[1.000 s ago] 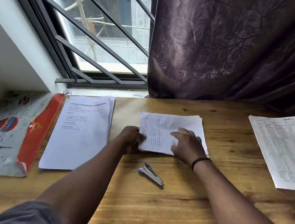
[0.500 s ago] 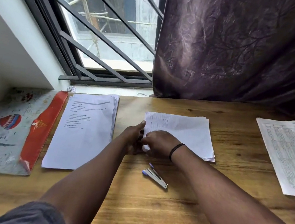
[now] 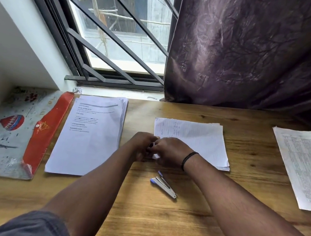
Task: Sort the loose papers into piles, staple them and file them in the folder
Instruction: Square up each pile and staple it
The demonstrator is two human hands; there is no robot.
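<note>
A pile of handwritten lined papers [image 3: 197, 140] lies in the middle of the wooden table. My left hand [image 3: 142, 145] and my right hand [image 3: 170, 151] meet at its near left corner and pinch that corner between their fingers. A small silver stapler with blue ends [image 3: 163, 183] lies on the table just in front of my hands, untouched. A thick pile of printed sheets [image 3: 89, 135] sits to the left. A sheet with a printed table [image 3: 305, 165] lies at the far right. The folder [image 3: 8, 131], grey with a red flap, lies flat at the far left.
A dark purple curtain [image 3: 256, 52] hangs behind the table. A barred window [image 3: 117, 34] and a white wall corner stand at the back left. Bare wood [image 3: 158, 216] shows between my arms near the front edge.
My right hand slid from the top of the middle pile to its near left corner, joining my left hand there. The camera view shifted slightly.
</note>
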